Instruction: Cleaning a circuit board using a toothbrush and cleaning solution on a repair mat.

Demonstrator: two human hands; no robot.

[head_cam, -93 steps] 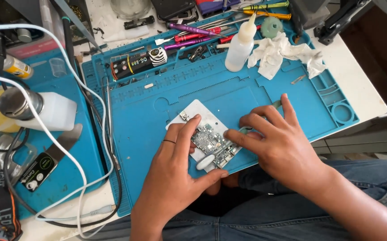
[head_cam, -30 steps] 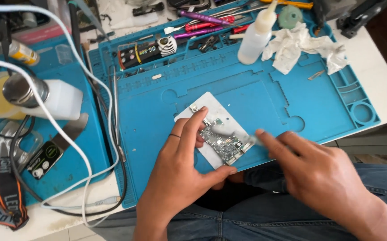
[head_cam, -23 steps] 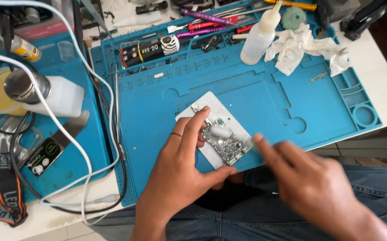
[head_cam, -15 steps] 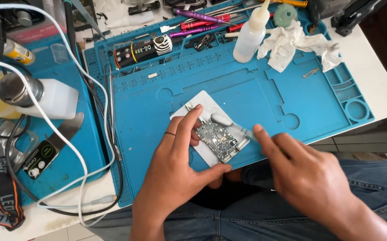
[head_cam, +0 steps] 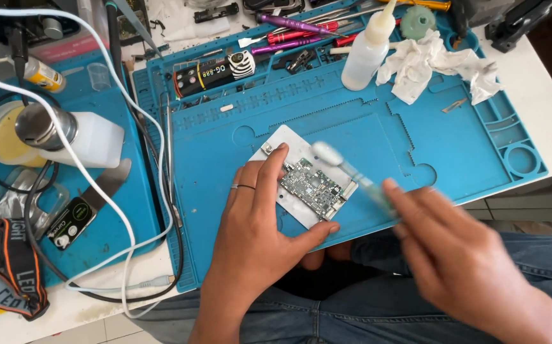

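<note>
Hands, two: left hand flat, pinning one circuit board; right hand gripping one brush.

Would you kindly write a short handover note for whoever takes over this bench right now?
Left hand: pressed flat on the white holder plate, steadying the circuit board.
Right hand: grip on a brush; its white head sits just above the board's upper edge, blurred.
Nearby: squeeze bottle and crumpled wipes at the far side of the blue mat.
Done: board mounted on plate.
Left: cannot tell how much brushing remains.
</note>
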